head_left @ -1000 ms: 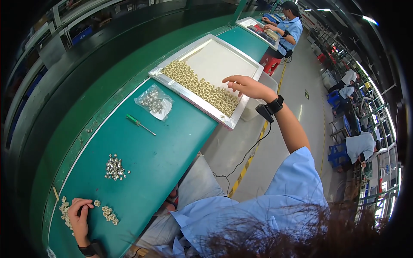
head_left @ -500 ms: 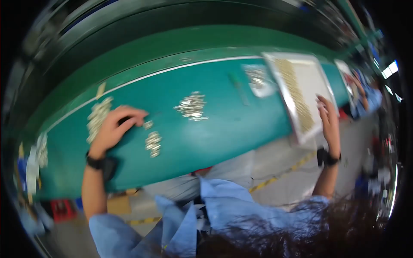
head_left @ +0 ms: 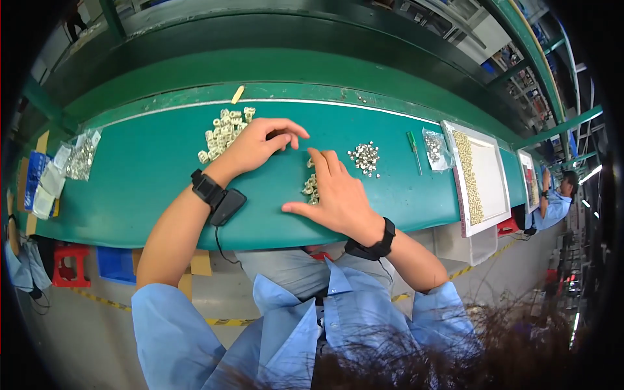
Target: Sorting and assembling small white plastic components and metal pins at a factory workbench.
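My left hand (head_left: 263, 142) hovers beside a pile of small cream-coloured block-like parts (head_left: 221, 135) on the green bench mat. Its fingers are loosely curved and the thumb lies below them, with nothing visible between. My right hand (head_left: 338, 190) is held palm down, thumb spread, over a smaller group of the same cream parts (head_left: 310, 188), partly hiding them. One more cream part (head_left: 310, 162) shows by its fingertips. To the right of that hand lies a heap of small shiny metal pieces (head_left: 364, 158).
A green-handled screwdriver (head_left: 414, 149) and a clear bag of metal pieces (head_left: 437, 149) lie near a white tray (head_left: 497, 188) with rows of cream parts. Another clear bag (head_left: 82, 155) rests at the far left. A co-worker (head_left: 556, 201) sits at the far right.
My right hand has come left from the white tray to the small group of cream parts. The view has shifted; my left hand stays between the cream pile and that group.
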`<move>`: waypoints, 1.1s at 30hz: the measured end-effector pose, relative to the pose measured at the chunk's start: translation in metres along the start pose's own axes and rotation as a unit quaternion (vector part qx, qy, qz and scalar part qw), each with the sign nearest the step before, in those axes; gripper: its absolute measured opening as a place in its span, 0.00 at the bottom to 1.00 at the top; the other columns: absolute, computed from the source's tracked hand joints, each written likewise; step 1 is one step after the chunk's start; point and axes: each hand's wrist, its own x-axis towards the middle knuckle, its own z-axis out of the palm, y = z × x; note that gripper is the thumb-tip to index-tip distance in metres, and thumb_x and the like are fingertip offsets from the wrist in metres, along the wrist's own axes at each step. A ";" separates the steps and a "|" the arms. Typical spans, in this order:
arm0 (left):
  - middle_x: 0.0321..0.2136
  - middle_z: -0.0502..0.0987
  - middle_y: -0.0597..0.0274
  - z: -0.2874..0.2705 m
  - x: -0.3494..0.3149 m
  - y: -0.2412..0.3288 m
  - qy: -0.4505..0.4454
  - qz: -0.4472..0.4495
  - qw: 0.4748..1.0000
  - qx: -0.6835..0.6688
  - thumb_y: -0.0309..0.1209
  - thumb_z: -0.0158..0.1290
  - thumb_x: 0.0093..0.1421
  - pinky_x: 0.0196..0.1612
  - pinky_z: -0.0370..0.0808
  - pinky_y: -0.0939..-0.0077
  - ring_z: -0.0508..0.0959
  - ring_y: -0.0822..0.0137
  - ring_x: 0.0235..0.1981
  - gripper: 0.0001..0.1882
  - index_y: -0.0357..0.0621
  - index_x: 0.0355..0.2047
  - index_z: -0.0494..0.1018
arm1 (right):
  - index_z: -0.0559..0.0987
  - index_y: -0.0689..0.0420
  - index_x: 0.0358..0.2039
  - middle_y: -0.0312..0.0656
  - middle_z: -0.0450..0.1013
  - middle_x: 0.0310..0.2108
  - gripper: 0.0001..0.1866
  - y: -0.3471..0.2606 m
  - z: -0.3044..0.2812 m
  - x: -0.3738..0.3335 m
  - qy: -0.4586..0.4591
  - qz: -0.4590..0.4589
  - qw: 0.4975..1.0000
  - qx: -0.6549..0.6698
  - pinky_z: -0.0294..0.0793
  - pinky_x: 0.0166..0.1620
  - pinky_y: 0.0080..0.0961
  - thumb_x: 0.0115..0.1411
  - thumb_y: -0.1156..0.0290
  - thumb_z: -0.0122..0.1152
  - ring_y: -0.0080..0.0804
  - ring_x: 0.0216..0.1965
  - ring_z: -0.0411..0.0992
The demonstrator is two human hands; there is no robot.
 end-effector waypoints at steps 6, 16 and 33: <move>0.39 0.87 0.64 -0.011 -0.027 -0.005 -0.027 0.008 0.999 0.033 0.23 0.53 0.76 0.47 0.78 0.75 0.79 0.75 0.39 0.16 0.41 0.55 0.88 | 0.73 0.63 0.64 0.52 0.74 0.53 0.38 -0.033 0.042 -0.013 0.014 0.021 0.998 -0.060 0.86 0.41 0.49 0.71 0.44 0.73 0.57 0.51 0.82; 0.40 0.86 0.65 0.072 0.026 0.024 -0.027 -0.004 0.999 0.016 0.25 0.54 0.77 0.45 0.76 0.78 0.79 0.75 0.39 0.14 0.37 0.55 0.87 | 0.70 0.59 0.49 0.52 0.72 0.47 0.14 0.067 -0.020 -0.086 0.044 -0.069 0.995 -0.064 0.84 0.32 0.52 0.76 0.63 0.61 0.54 0.39 0.81; 0.39 0.83 0.61 0.193 0.143 0.084 -0.004 -0.039 0.998 0.041 0.22 0.53 0.77 0.45 0.75 0.77 0.80 0.72 0.39 0.12 0.33 0.50 0.86 | 0.72 0.50 0.57 0.59 0.82 0.39 0.14 0.413 -0.376 -0.245 0.151 0.307 0.939 -0.029 0.82 0.44 0.61 0.81 0.56 0.56 0.70 0.40 0.82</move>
